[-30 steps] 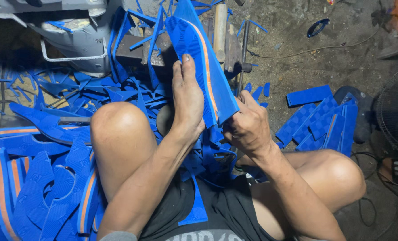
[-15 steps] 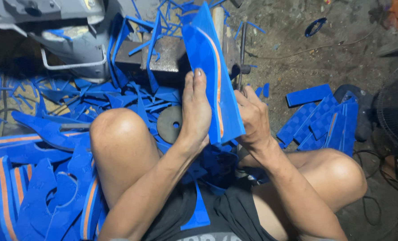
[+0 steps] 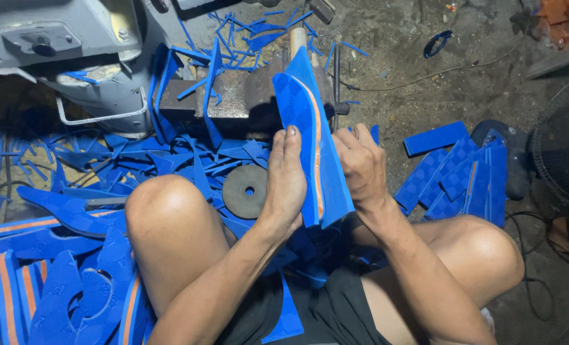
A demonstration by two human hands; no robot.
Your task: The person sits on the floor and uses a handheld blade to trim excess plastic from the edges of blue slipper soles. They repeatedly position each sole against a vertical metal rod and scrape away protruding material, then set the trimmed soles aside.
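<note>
Blue foam offcuts with orange stripes [image 3: 48, 281] lie heaped at your far left, below the grey machine housing [image 3: 74, 57]. Next along, a round dark metal disc with a centre hole [image 3: 246, 190] rests on the scraps just beside your left knee. Your left hand [image 3: 286, 185] lies flat against the blue textured sole-shaped foam piece with an orange layer [image 3: 310, 140], fingers together and straight along its face. The piece stands upright between both hands, in front of the rusty iron block [image 3: 233, 96]. Your right hand [image 3: 361, 167] curls its fingers closed on the far edge. Keep the flat palm firm and the edges aligned. Stacked blue cut strips [image 3: 457, 172] sit at the right, near the dark fan [image 3: 565, 153].
</note>
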